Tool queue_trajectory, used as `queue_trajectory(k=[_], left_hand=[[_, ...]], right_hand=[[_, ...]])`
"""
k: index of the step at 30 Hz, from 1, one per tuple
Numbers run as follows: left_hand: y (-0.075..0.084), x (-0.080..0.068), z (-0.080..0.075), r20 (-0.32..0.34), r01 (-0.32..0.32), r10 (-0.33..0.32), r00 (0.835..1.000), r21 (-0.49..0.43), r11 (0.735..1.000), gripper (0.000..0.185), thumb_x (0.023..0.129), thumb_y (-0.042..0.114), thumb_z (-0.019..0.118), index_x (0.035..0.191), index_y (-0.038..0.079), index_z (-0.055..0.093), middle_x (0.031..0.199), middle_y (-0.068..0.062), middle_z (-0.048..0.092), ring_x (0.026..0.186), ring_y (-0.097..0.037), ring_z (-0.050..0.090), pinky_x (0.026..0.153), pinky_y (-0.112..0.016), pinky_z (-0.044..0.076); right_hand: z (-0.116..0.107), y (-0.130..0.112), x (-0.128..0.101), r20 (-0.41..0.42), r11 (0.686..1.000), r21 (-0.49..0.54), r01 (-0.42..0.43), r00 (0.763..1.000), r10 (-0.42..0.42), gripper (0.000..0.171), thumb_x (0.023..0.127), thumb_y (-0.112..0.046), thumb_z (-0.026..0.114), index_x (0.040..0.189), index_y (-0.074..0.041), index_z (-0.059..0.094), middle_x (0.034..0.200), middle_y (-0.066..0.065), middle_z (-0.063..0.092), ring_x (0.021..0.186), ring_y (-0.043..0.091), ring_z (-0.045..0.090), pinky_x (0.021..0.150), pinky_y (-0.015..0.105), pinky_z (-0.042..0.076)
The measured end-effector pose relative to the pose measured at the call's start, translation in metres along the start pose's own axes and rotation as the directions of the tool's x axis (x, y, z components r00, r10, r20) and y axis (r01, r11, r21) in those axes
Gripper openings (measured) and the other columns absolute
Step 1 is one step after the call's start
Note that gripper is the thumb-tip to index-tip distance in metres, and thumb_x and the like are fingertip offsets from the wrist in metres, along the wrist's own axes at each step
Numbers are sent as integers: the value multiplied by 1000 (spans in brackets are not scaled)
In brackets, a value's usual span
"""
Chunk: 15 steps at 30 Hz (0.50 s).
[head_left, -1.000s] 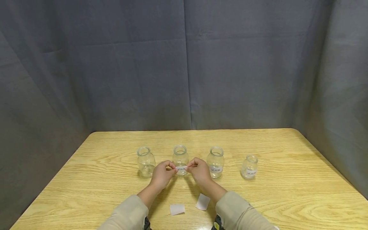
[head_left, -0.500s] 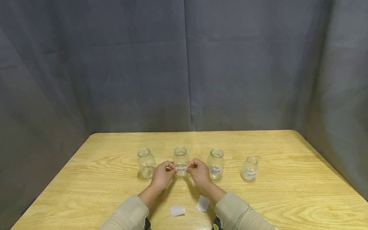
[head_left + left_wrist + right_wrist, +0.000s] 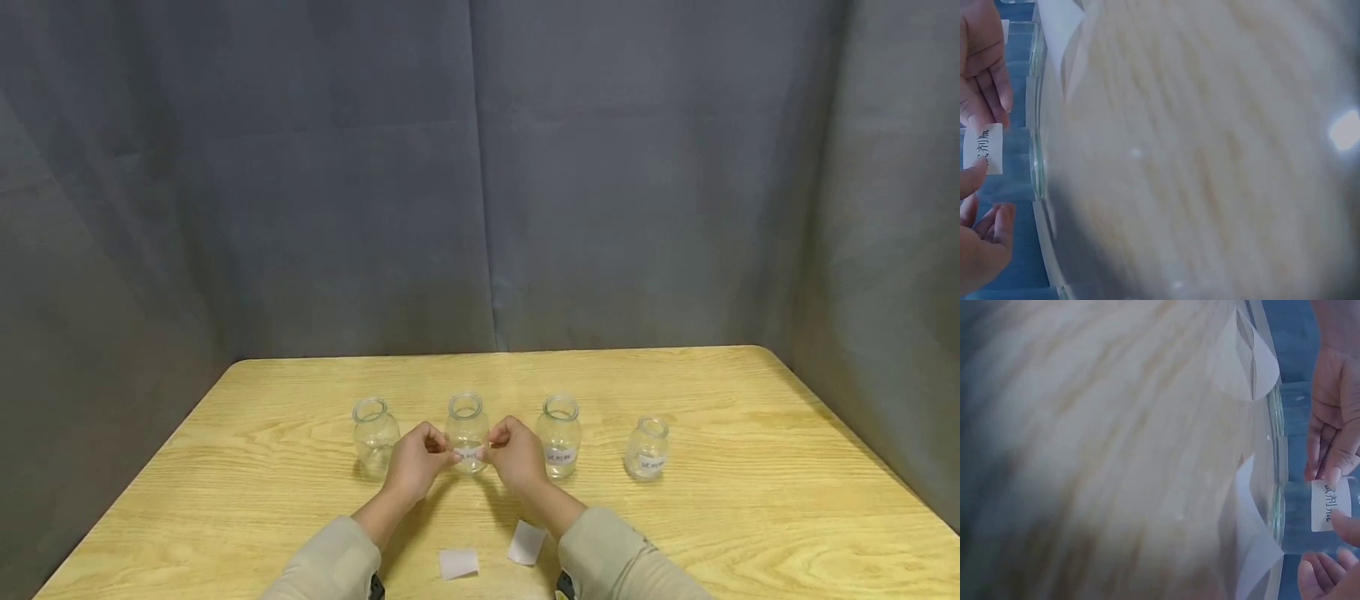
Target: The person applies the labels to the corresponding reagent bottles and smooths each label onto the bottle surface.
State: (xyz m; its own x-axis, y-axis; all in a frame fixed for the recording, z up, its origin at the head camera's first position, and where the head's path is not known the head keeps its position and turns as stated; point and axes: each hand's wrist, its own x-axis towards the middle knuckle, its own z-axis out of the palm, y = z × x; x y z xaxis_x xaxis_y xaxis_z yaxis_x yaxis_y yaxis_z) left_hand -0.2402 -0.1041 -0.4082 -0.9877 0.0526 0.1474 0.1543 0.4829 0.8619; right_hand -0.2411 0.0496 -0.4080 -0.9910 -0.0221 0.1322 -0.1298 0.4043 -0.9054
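Observation:
A clear glass jar [image 3: 467, 423], second from the left, stands between my two hands. A white paper label [image 3: 468, 453] with black handwritten characters lies across its front, low on the glass. My left hand [image 3: 412, 465] presses the label's left end with the thumb. My right hand [image 3: 521, 460] has its thumb at the right end. Both index fingers stand apart from the thumbs. In the left wrist view the label [image 3: 994, 156] shows both thumbs on it, with the left fingers [image 3: 1002, 231] beside the jar. The right wrist view shows the same label [image 3: 1321, 509] flat against the glass.
An unlabelled jar [image 3: 375, 437] stands on the left. To the right are a labelled jar [image 3: 559, 429] and a smaller labelled jar [image 3: 647, 446]. Two white paper pieces, one left [image 3: 458, 564] and one right [image 3: 527, 543], lie near me on the wooden table [image 3: 735, 533].
The index fingers have parted from the thumbs, which were pinching the label's ends before; the thumbs now press on it. The head view has shifted slightly, so the scene sits lower.

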Motion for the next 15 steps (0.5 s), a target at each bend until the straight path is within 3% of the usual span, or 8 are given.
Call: queue_trajectory(k=[3, 6, 12, 15], left_hand=[[1, 1, -3, 19, -11, 10, 1000, 26, 1000, 39, 73, 2, 72, 105, -7, 52, 94, -16, 60, 86, -25, 60, 73, -31, 53], [2, 3, -6, 53, -26, 23, 998, 70, 997, 51, 73, 5, 74, 116, -8, 51, 96, -17, 61, 88, -26, 60, 74, -33, 53], [1, 7, -7, 72, -69, 61, 996, 112, 991, 46, 71, 6, 75, 110, -7, 57, 96, -16, 64, 89, -28, 62, 76, -34, 53], [2, 7, -6, 91, -76, 66, 994, 102, 992, 45, 71, 7, 74, 109, -8, 56, 102, -20, 63, 94, -33, 61, 78, -35, 53]], right_hand=[[0, 0, 0, 26, 999, -41, 27, 999, -26, 43, 72, 0, 72, 110, 7, 54, 95, 20, 60, 84, 28, 60, 71, 33, 54], [-1, -1, 1, 52, 995, -83, 48, 998, -44, 52, 71, -3, 73, 118, 7, 53, 99, 23, 62, 89, 34, 61, 74, 38, 54], [-5, 1, 4, 133, 998, -32, 60, 990, -55, 45, 74, -6, 71, 113, 6, 52, 118, 29, 54, 110, 44, 51, 87, 49, 46], [-8, 4, 6, 153, 996, -44, 81, 985, -74, 43, 73, -6, 71, 110, 7, 52, 116, 30, 55, 108, 43, 53, 86, 48, 47]])
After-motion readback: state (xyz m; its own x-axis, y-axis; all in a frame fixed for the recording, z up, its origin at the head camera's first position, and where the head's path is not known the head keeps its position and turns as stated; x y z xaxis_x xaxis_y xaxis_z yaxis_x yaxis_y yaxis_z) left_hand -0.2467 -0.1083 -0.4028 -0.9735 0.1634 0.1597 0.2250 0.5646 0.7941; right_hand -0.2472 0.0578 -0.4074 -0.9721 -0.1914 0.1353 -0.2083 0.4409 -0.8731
